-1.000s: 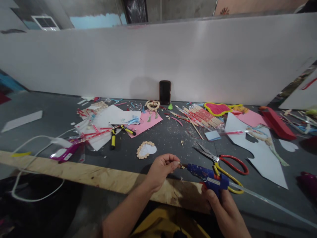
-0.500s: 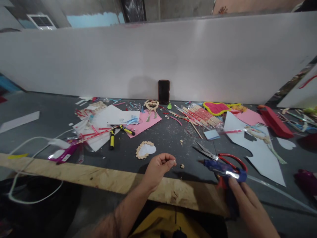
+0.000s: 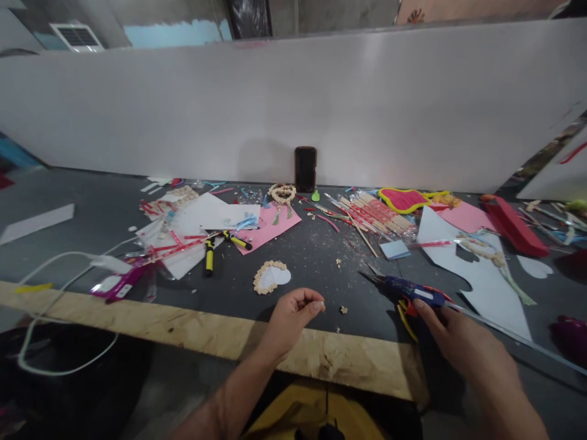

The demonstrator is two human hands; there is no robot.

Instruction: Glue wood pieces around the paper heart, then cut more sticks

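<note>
My left hand (image 3: 293, 321) is closed in a pinch near the table's front edge, a tiny pale piece (image 3: 323, 304) just showing at its fingertips. Beyond it lies a white paper heart (image 3: 282, 277), partly bordered with small beige pieces. A few loose beige bits (image 3: 343, 310) are on the table to its right. My right hand (image 3: 458, 333) is closed around a dark blue glue gun (image 3: 415, 292), its nozzle pointing left and a long clear glue stick (image 3: 495, 333) trailing from the back. The gun hides most of the scissors (image 3: 373, 274) beneath it.
A phone (image 3: 306, 169) leans on the white partition (image 3: 183, 116). Yellow-black pliers (image 3: 210, 256) and a purple glue gun (image 3: 120, 282) with a white cord lie left. Cut paper (image 3: 499, 299), bundled sticks (image 3: 380, 217) and a red box-like piece (image 3: 516, 226) are on the right.
The blue glue gun has moved up and slightly right, over the scissors, with my right hand. My left hand keeps its pinch, shifted very little.
</note>
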